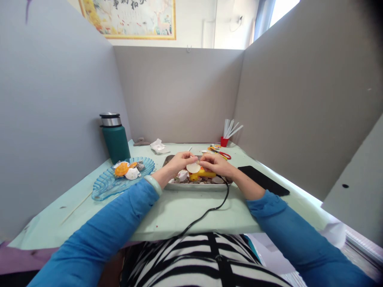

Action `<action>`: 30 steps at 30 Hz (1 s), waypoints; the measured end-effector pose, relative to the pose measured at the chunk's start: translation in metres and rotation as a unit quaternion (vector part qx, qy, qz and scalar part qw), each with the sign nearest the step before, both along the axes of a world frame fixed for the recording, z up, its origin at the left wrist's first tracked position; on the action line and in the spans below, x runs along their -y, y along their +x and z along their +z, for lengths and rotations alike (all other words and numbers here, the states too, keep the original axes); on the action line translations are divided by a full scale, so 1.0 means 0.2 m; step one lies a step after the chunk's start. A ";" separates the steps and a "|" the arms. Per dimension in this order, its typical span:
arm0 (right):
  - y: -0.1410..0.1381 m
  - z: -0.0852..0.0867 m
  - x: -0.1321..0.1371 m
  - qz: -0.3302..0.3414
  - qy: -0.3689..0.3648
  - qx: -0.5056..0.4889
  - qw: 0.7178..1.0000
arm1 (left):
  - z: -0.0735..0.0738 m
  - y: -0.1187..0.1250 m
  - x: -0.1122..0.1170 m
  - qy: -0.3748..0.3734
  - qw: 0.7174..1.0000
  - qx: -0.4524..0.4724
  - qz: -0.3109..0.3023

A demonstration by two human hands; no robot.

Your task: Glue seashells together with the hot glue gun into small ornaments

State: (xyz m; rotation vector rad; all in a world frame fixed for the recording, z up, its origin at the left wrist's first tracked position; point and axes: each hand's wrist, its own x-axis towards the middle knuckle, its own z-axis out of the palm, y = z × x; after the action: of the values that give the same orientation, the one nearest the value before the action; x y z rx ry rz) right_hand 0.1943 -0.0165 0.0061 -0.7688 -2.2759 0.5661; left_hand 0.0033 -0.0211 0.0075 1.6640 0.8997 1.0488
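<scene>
My left hand [182, 161] is closed on a pale, round seashell [193, 168], held by its upper edge above a metal tray [197, 186]. Close to its right, my right hand [216, 162] has thumb and fingers pinched together at the shell's upper right. Whatever lies in that pinch is too small to make out. Below my hands a yellow glue gun [203, 174] rests on the tray's shells and pebbles, and its black cord [209, 210] runs over the table toward me. A whitish shell [183, 175] lies left of the glue gun.
A blue glass dish [103, 184] holds orange and white shells at left, before a green bottle [115, 141]. Scissors [225, 155] and a red cup [224, 142] of white sticks stand back right. A black flat object [263, 180] lies right. Grey partitions enclose the table.
</scene>
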 end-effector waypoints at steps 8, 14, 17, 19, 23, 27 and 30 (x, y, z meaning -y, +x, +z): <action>0.00 -0.01 0.00 -0.012 0.008 -0.005 1.000 | -0.01 0.01 -0.01 -0.021 1.000 0.001 -0.009; 0.00 -0.01 0.00 -0.015 0.006 -0.001 1.000 | -0.01 0.01 -0.02 0.007 1.000 0.011 0.025; 0.00 -0.01 -0.01 -0.017 0.007 0.001 1.000 | -0.02 0.00 -0.02 0.013 0.999 0.003 0.029; 0.00 -0.01 -0.01 -0.018 0.006 0.001 1.000 | -0.02 0.00 -0.03 0.015 0.999 -0.007 0.027; 0.00 -0.01 0.00 -0.018 0.003 0.003 1.000 | -0.02 0.00 -0.03 0.020 0.999 -0.016 0.023; -0.01 0.00 0.01 -0.023 0.009 0.003 1.000 | -0.01 0.00 -0.02 0.023 0.999 -0.010 0.021; -0.01 0.00 0.01 -0.020 0.008 0.003 1.000 | -0.01 0.01 -0.01 0.025 0.999 -0.010 0.026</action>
State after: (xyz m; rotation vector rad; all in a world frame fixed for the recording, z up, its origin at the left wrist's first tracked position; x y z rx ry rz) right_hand 0.1929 -0.0187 0.0067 -0.8058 -2.2629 0.5272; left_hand 0.0045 -0.0199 0.0061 1.7036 0.9413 1.0999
